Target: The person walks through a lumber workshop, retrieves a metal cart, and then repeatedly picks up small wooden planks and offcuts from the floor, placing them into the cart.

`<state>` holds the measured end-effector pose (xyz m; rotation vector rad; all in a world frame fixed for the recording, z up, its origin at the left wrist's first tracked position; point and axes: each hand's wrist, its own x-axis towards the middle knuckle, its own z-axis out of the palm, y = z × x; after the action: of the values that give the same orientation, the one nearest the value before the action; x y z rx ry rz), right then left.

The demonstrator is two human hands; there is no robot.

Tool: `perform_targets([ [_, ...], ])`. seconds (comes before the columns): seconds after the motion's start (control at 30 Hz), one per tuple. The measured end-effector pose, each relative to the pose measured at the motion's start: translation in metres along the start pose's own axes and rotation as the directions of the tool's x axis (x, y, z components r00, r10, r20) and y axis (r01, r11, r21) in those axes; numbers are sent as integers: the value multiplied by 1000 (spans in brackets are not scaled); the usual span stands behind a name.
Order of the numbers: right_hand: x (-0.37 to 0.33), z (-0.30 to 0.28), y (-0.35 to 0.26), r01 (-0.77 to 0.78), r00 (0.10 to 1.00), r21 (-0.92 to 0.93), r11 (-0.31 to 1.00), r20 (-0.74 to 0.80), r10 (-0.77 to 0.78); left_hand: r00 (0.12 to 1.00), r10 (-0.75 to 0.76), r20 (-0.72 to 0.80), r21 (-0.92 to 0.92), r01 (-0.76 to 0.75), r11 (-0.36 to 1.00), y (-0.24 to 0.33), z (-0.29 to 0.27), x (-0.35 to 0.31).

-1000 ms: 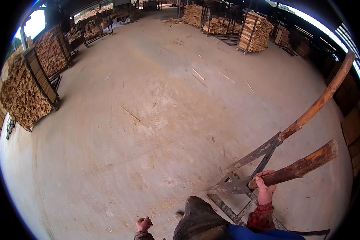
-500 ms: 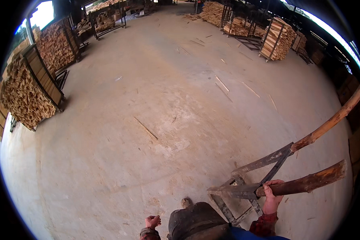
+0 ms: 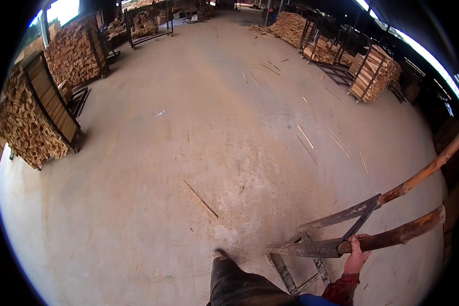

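Observation:
My right hand is wrapped around the near wooden handle of a hand cart, just behind where the handle meets the dark frame. The handle is a rough brown pole, set into the cart's worn frame. A second curved pole handle runs beyond it, joined to the first by a dark crossbar. The cart stands low at my right side, with its lower end near the floor. My left hand is outside the picture. My dark-trousered leg reaches forward beside the cart.
Racks of stacked wood strips stand at the left and far left. Another wood rack and a loose wood pile are at the far right. Thin wood slivers lie on the concrete floor, one ahead of my foot.
My left hand has dropped out of view. My leg has swung forward, and the floor slivers appear lower and farther right. My right hand keeps its hold on the cart handle.

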<state>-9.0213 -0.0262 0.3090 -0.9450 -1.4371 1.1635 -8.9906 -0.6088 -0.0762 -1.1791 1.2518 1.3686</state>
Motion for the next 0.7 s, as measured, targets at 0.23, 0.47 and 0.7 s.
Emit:
perform_targets([
  [0.23, 79, 201, -6, -27, 997, 16, 1000, -68, 28, 870, 487, 73, 243, -489, 838, 447, 181, -16],
  [0.47, 153, 395, 11, -39, 994, 8, 999, -97, 40, 710, 656, 256, 188, -702, 687, 749, 373, -22],
  [0.7, 244, 578, 36, -64, 996, -82, 995, -60, 59, 834, 470, 289, 405, -551, 730, 885, 431, 61],
])
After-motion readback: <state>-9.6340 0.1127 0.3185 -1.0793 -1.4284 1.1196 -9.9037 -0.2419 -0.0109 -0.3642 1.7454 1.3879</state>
